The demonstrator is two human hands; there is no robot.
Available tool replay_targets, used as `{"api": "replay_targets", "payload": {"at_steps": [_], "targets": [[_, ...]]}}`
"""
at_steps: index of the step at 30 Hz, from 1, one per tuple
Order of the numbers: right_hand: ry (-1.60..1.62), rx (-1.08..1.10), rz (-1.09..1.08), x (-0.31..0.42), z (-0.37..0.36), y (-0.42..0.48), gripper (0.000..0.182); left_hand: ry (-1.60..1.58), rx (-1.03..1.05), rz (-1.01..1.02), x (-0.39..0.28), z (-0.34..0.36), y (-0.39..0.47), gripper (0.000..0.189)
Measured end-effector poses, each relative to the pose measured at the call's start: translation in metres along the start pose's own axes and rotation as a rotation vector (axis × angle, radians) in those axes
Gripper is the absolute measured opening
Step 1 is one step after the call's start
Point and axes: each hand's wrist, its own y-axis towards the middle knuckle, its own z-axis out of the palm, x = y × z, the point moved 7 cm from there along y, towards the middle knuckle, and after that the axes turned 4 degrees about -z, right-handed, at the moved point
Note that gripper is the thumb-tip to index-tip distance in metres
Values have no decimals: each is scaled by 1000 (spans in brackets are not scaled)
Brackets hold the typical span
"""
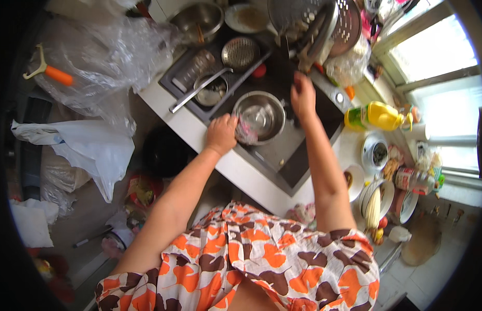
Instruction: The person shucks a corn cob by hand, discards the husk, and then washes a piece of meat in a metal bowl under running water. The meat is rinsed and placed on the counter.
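Observation:
A round stainless steel bowl [269, 112] sits in the dark kitchen sink [281, 151], with a shiny, wet-looking inside. At its left rim, my left hand [222, 134] grips a pink and whitish mesh scrubber [246, 131], partly over the bowl. Up and to the right of the bowl, my right hand [304, 95] reaches to the sink's far side, near a metal fitting that looks like a tap [304, 64]. Its fingers are curled, and what lies under them is hidden. A red ball-like item [259, 70] lies behind the bowl.
A drain tray [171, 79] holds a perforated steel strainer [241, 52] and a long-handled ladle [198, 91]. Colanders [344, 29] crowd the back. A yellow pump bottle [375, 116], bowls [377, 200] and corn [374, 210] line the right. Plastic bags [97, 58] hang left.

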Motion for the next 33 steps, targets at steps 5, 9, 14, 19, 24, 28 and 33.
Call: {"api": "replay_targets", "payload": {"at_steps": [5, 9, 14, 19, 24, 28, 33], "targets": [[-364, -51, -45, 35, 6, 96, 44, 19, 32, -5, -2, -1, 1, 25], [-273, -17, -41, 12, 39, 116, 77, 4, 26, -5, -2, 0, 4, 27], [-132, 311, -47, 24, 55, 109, 59, -2, 34, -32, 1, 1, 0, 28], [116, 214, -91, 14, 16, 81, 49, -10, 47, -29, 0, 3, 3, 28], [-161, 418, 269, -4, -10, -4, 21, -8, 74, -53, 1, 3, 1, 26], [-543, 1481, 366, -78, 31, -156, 19, -18, 66, -33, -2, 0, 4, 23], [-362, 1786, 488, -90, 82, -256, 20, -24, 73, -27, -3, 2, 4, 24]]}}
